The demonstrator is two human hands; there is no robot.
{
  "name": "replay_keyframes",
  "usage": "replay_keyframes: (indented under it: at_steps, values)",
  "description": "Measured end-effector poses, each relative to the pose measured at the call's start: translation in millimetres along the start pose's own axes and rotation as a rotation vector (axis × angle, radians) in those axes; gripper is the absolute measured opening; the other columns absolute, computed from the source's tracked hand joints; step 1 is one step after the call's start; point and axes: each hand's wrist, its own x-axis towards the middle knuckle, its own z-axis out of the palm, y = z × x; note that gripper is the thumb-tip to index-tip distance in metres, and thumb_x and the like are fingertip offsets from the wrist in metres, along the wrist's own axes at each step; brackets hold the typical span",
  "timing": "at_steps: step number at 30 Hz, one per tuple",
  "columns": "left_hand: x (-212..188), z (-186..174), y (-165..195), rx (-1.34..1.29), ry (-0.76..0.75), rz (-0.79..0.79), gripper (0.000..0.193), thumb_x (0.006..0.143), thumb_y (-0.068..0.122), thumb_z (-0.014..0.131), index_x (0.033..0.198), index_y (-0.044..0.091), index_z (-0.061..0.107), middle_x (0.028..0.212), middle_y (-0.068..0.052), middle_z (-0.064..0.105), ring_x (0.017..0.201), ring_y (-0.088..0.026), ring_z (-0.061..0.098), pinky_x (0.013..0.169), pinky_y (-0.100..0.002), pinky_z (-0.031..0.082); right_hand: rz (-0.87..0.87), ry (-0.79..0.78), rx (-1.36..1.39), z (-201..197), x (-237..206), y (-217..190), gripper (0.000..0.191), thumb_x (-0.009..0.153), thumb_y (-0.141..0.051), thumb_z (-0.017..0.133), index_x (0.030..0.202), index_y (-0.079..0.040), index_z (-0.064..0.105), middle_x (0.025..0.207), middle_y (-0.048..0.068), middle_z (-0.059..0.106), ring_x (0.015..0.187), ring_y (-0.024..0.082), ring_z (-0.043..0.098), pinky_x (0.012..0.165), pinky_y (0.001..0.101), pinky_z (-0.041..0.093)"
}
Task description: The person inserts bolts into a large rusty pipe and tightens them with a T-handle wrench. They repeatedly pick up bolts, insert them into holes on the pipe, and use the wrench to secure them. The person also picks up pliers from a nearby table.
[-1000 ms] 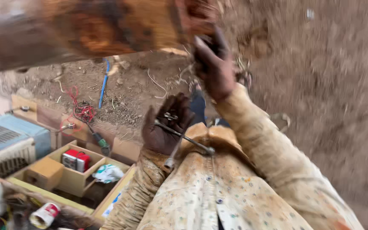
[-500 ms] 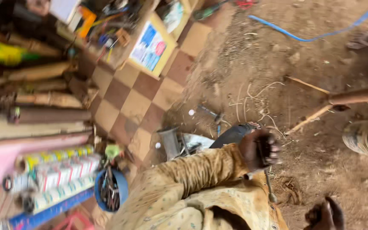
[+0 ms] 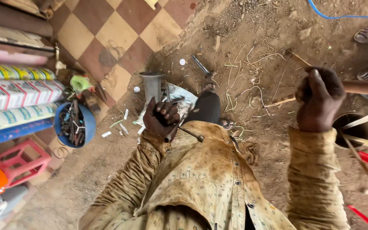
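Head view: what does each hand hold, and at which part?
The left hand grips a metal T-shaped tool near the junction of its bars. The right hand is closed around a brown rod, near its end.

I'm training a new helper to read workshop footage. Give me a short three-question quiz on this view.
1. True or false: the left hand grips a metal tool.
2. What does the right hand hold: A) a wooden pole, B) a blue hose, C) a tin cup?
3. Fill in: the blue bowl beside the checkered floor is full of small ____ parts.

Key: 1 true; 2 A; 3 metal.
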Motion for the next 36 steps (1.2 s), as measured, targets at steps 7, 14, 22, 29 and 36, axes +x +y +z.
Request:
replay_keyframes:
  at_steps: [7,14,22,29,36]
  values:
    - [41,-7,47,-0.102,-0.078,0.065,0.046,0.109,0.046,0.049,0.077,0.014,0.054,0.072,-0.001,0.048,0.066,-0.015,0.044,0.06,-0.031,0.037,0.069,-0.337,-0.279,144,80,42,0.013,0.11,-0.011,0.063,0.116,-0.002,0.071,0.085,0.002,0.066,0.067,0.008,0.055,0.057,0.0241,0.043]
    - [149,42,143,-0.243,-0.084,-0.002,0.048,0.107,0.048,0.045,0.074,0.014,0.047,0.069,0.001,0.039,0.061,-0.016,0.036,0.058,-0.031,0.034,-0.373,-0.544,-0.886,345,222,81,0.014,0.105,-0.015,0.068,0.113,-0.005,0.072,0.1,0.011,0.073,0.08,0.018,0.068,0.068,0.0328,0.057]
    - [261,89,273,-0.199,0.016,0.081,0.048,0.11,0.043,0.042,0.07,0.017,0.044,0.065,0.001,0.038,0.056,-0.013,0.035,0.056,-0.029,0.033,-0.545,-0.542,-1.251,597,412,156,0.066,0.096,-0.029,0.077,0.144,0.0,0.043,0.132,0.029,0.051,0.113,0.044,0.058,0.086,0.048,0.056]
    - [273,91,300,-0.212,0.075,0.177,0.047,0.108,0.042,0.043,0.07,0.016,0.045,0.063,0.002,0.038,0.056,-0.012,0.036,0.05,-0.029,0.032,-0.464,-0.557,-1.277,624,449,161,0.089,0.084,-0.016,0.076,0.158,-0.002,0.029,0.134,0.032,0.045,0.119,0.049,0.049,0.097,0.0551,0.048]
    - [294,100,294,-0.235,0.069,0.096,0.046,0.106,0.042,0.044,0.069,0.015,0.045,0.064,0.001,0.04,0.057,-0.014,0.037,0.05,-0.03,0.032,-0.461,-0.669,-1.231,614,475,167,0.05,0.101,-0.012,0.06,0.141,0.01,0.041,0.108,0.026,0.053,0.097,0.041,0.056,0.085,0.0548,0.053]
